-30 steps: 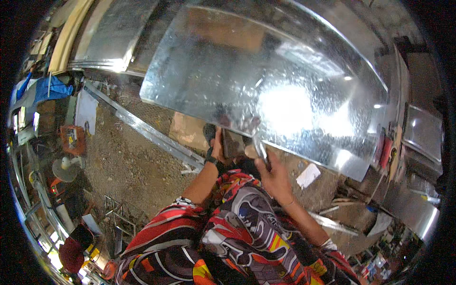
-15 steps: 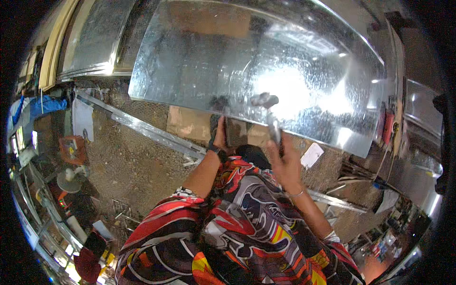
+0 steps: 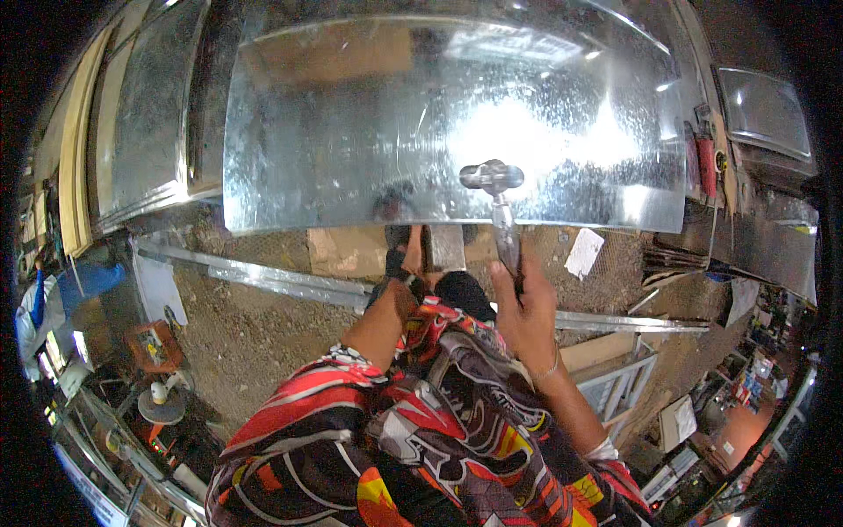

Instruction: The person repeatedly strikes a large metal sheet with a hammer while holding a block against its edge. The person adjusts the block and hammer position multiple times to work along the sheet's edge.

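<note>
A wide, shiny sheet of metal (image 3: pixel 307 149) stretches across the space in front of me, its near edge crossing just beyond my hands. My right hand (image 3: pixel 527 312) is closed around the handle of a hammer (image 3: pixel 505 224). The hammer's rounded metal head appears over the sheet, inward of the near edge; whether it touches is unclear. My left hand (image 3: pixel 413 250) is at the near edge, left of the hammer, with its fingers largely hidden. Beside it is a grey rectangular metal piece (image 3: pixel 446 248); I cannot tell if the hand grips it.
Long metal strips (image 3: pixel 255 274) lie on the gravelly ground below the sheet. A pale paper (image 3: pixel 584 253) lies right of my right hand. Framed panels (image 3: pixel 140 123) stand at the far left, near a person in blue (image 3: pixel 92 281). An orange box (image 3: pixel 153 347) sits at left.
My view has turned, so the sheet's near edge now runs nearly level. The hammer, blurred before, is now sharper, with its head still over the sheet. My left hand stays at the edge.
</note>
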Available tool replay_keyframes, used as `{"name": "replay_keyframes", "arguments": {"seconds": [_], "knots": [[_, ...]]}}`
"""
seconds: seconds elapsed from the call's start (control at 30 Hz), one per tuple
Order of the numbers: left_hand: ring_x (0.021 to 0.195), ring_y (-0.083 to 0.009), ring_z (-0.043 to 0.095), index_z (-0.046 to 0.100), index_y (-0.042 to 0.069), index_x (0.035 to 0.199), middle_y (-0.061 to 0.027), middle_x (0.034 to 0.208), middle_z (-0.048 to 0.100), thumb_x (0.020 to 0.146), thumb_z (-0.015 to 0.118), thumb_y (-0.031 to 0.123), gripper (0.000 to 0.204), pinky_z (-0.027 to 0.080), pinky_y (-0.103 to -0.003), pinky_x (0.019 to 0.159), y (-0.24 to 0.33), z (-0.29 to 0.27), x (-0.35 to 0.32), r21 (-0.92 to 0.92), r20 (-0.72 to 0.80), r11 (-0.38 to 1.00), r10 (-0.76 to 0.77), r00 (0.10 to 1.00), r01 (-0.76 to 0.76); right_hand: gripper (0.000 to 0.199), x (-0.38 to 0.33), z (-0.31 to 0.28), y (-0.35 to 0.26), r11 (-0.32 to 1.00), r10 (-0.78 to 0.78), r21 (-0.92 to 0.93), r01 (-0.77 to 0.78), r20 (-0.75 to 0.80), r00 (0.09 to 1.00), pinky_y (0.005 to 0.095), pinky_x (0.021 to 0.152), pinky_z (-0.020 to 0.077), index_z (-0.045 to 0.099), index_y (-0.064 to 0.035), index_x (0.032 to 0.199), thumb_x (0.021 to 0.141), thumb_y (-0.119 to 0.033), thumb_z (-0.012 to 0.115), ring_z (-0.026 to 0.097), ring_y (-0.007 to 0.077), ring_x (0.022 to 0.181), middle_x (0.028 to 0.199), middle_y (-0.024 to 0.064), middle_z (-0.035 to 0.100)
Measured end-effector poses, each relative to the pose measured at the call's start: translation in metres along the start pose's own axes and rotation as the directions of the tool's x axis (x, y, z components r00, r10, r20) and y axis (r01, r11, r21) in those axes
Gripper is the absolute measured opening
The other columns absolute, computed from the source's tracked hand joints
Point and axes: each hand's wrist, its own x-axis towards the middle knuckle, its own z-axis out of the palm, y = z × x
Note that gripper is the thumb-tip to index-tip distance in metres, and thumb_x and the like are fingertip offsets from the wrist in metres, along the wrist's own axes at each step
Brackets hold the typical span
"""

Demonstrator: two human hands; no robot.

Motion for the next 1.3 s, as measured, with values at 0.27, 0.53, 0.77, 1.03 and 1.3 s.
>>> {"name": "replay_keyframes", "arguments": {"seconds": [0.27, 0.53, 0.77, 1.03, 1.3], "knots": [[0.116, -0.0303, 0.065, 0.061, 0.017, 0.134, -0.0097, 0.124, 0.067, 0.094, 0.053, 0.076, 0.071, 0.054, -0.050, 0.100, 0.002, 0.036, 0.003, -0.155, 0.034, 0.980, -0.117, 0.992, 0.121, 0.054, -0.016, 0.033, 0.043, 0.952, 0.270, -0.194, -0.236, 0.172, 0.947, 0.0435, 0.061, 0.0512, 0.048, 0.0045, 0.145, 0.103, -0.025, 0.063, 0.066, 0.0280, 0.063, 0.077, 0.0280, 0.065], [0.114, -0.0307, 0.064, 0.062, 0.012, 0.135, -0.0102, 0.126, 0.067, 0.098, 0.047, 0.070, 0.070, 0.052, -0.049, 0.100, -0.003, 0.007, 0.031, -0.064, -0.100, 0.997, 0.042, 0.994, -0.049, 0.053, 0.000, -0.007, -0.016, 0.979, 0.134, 0.165, -0.118, -0.088, 0.987, 0.0353, 0.075, 0.0528, 0.047, 0.0081, 0.145, 0.103, -0.018, 0.065, 0.062, 0.0164, 0.085, 0.104, 0.0283, 0.069], [0.100, -0.0338, 0.066, 0.065, 0.006, 0.128, -0.0142, 0.116, 0.069, 0.093, 0.036, 0.083, 0.089, 0.055, -0.053, 0.087, -0.005, 0.031, 0.040, 0.019, -0.254, 0.996, 0.089, 0.963, -0.087, 0.051, -0.010, 0.010, 0.024, 0.945, 0.320, -0.137, -0.298, 0.180, 0.930, 0.0430, 0.064, 0.0516, 0.053, 0.0057, 0.140, 0.102, -0.026, 0.065, 0.070, 0.0375, 0.071, 0.083, 0.0294, 0.065], [0.110, -0.0277, 0.066, 0.065, 0.011, 0.127, -0.0091, 0.124, 0.068, 0.103, 0.046, 0.064, 0.061, 0.056, -0.043, 0.095, -0.026, -0.010, 0.053, -0.026, -0.199, 0.987, 0.148, 0.969, -0.156, 0.050, 0.009, -0.013, -0.001, 0.999, 0.020, 0.046, -0.015, -0.109, 0.994, 0.0363, 0.076, 0.0541, 0.047, 0.0072, 0.146, 0.105, -0.019, 0.060, 0.065, 0.0184, 0.085, 0.098, 0.0231, 0.071], [0.119, -0.0350, 0.063, 0.062, 0.010, 0.134, -0.0134, 0.128, 0.067, 0.098, 0.044, 0.073, 0.074, 0.055, -0.053, 0.095, -0.017, 0.040, 0.022, -0.112, -0.217, 0.990, 0.063, 0.974, -0.089, 0.053, 0.000, -0.009, 0.041, 0.980, 0.141, -0.167, -0.108, 0.194, 0.971, 0.0434, 0.061, 0.0493, 0.053, 0.0025, 0.143, 0.103, -0.029, 0.064, 0.061, 0.0259, 0.062, 0.081, 0.0293, 0.063]]}}
